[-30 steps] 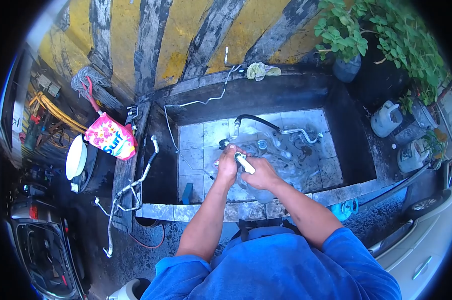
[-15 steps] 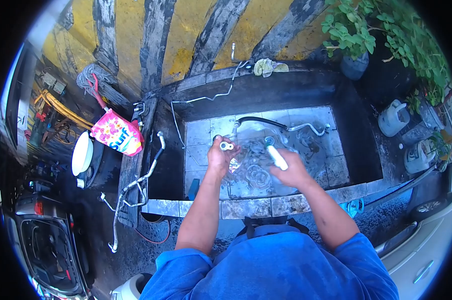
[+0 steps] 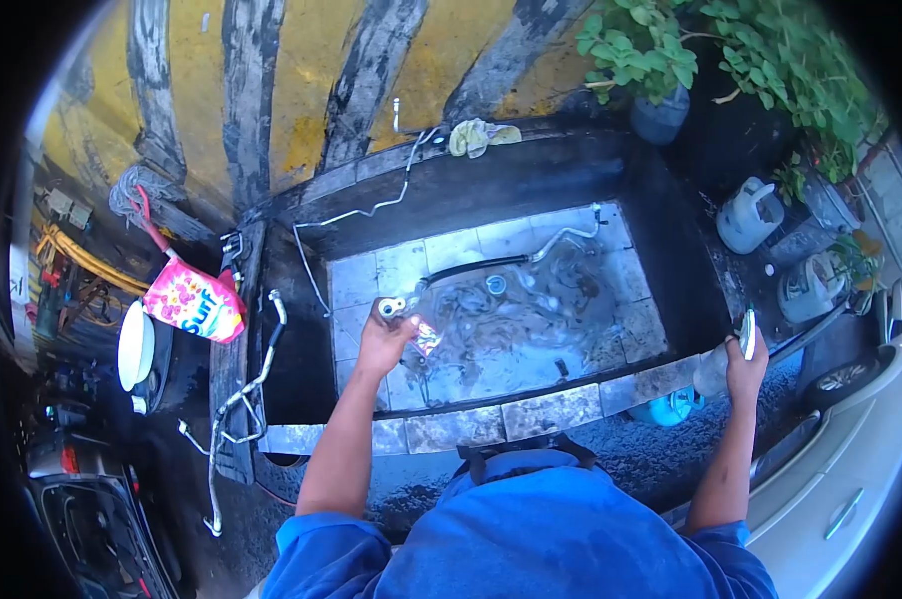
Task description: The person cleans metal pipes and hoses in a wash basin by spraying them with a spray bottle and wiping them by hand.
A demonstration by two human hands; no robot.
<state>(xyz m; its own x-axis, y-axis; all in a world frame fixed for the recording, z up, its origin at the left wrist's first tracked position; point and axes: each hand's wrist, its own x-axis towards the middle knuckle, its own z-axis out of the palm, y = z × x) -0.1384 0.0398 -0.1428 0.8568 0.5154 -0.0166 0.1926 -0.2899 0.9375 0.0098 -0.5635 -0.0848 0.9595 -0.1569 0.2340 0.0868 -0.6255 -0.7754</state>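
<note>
Pretty grimy tiled basin [image 3: 554,414], dark walls [image 3: 511,190], pale floor tiles [image 3: 401,262] under streaky, murky water [image 3: 581,299]. There's a black hose [image 3: 476,268] with a bent silver pipe [image 3: 568,235] stretched across the bottom. Back ledge [image 3: 331,175] has a crumpled yellowish rag [image 3: 476,138] and a skinny metal tube [image 3: 408,180] draped off it. Left ledge [image 3: 229,369]: Surf detergent bag [image 3: 193,299] plus branched metal piping [image 3: 243,407].

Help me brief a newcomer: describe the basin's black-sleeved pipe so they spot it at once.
Find the tiled basin below the striped wall. Inside, a pipe runs from near the left hand towards the far right corner. Its black sleeve sets it apart: longer than that on the branched pipe at left.
</note>
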